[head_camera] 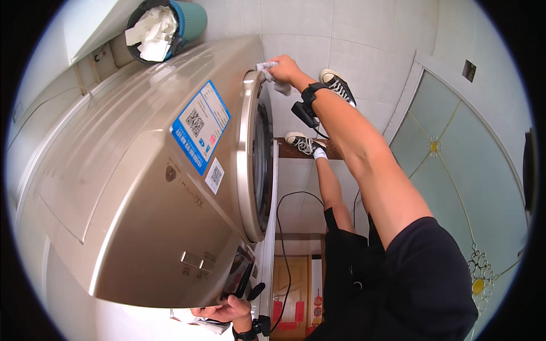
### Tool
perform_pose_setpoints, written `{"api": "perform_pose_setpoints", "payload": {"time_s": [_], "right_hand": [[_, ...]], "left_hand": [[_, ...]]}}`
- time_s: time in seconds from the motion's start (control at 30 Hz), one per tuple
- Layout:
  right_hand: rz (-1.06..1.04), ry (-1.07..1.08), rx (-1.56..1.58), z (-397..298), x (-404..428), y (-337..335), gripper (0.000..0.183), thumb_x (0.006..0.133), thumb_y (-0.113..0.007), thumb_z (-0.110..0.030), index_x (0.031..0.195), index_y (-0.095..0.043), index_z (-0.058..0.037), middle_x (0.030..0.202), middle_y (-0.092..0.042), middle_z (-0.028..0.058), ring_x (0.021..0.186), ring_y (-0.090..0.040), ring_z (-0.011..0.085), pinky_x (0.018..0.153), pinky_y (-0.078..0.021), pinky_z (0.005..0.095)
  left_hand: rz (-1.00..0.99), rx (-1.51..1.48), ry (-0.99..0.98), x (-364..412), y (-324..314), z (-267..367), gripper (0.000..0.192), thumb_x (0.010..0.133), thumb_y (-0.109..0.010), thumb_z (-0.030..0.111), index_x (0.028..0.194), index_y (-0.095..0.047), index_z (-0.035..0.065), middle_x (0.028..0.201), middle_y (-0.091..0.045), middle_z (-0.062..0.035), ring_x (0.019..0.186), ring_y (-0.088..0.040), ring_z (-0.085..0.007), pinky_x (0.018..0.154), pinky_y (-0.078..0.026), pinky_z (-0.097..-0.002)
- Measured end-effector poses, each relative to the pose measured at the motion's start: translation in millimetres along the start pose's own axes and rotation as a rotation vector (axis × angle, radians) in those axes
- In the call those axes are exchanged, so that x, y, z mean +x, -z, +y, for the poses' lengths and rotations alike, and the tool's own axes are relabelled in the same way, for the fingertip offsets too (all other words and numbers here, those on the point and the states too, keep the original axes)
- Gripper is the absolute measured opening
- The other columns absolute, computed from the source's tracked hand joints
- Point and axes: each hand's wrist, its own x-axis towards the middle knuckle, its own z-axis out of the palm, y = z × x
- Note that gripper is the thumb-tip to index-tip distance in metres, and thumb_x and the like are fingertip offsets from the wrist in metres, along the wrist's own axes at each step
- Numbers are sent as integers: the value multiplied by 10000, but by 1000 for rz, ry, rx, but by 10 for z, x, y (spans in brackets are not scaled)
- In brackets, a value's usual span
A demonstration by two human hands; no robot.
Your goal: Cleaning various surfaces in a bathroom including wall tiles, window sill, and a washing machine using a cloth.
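A gold front-loading washing machine (162, 238) fills the left of the view, its round door (249, 157) facing right. My right hand (285, 68) pinches a crumpled light-grey cloth (281, 87) against the door rim's end nearest the floor. Part of the cloth hangs below the fingers. At the bottom, my left hand (228, 311) rests at the edge of the control panel, near the dark display (239, 268). Its thumb is on the panel side; the other fingers are partly hidden, so the grip is unclear. Both wrists wear black straps with small devices.
A teal bin (192, 19) full of crumpled paper stands beyond the machine. My sneakers (337, 85) are on pale floor tiles (294, 55) and a dark sill (283, 149). A black cable (279, 221) loops beside my leg. A frosted-glass door (443, 170) is at the right.
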Motion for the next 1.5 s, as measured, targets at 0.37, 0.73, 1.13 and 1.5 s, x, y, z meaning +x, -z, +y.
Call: {"api": "perform_pose_setpoints", "payload": {"time_s": [0.37,0.73,1.13,1.5], "right_hand": [[41,357,271,-733,-645,349,253,760,-766,-211,993,-780,-113,902,-745,156,832,-712,301,782,-560,359],[-150,-121,392,528,319,-422,217,778,-741,-186,946,-772,-52,830,-727,163,713,-652,236,682,-526,376],[-148,-476,705,1538,-248,-1437,278,866,-620,-175,804,-681,89,743,-680,146,666,-668,210,588,-499,425],[-164,-754,978,2171,-1945,-2368,308,913,-408,-217,911,-663,-46,801,-664,139,669,-659,279,595,-543,460]], "left_hand": [[31,82,37,-15,5,20,448,960,-604,489,836,-385,118,1030,-365,-90,1059,-440,-250,934,-356,-402],[56,77,64,-136,-40,57,372,1001,-554,387,1047,-510,20,1087,-441,-173,1071,-528,-316,935,-426,-417],[78,253,-162,-78,-63,-119,338,1026,-533,274,1133,-556,-46,1189,-546,-319,1089,-604,-431,924,-502,-508],[273,-177,113,-79,-315,-34,371,1026,-508,354,1144,-493,2,1011,-409,-90,1081,-482,-235,951,-376,-346]]}}
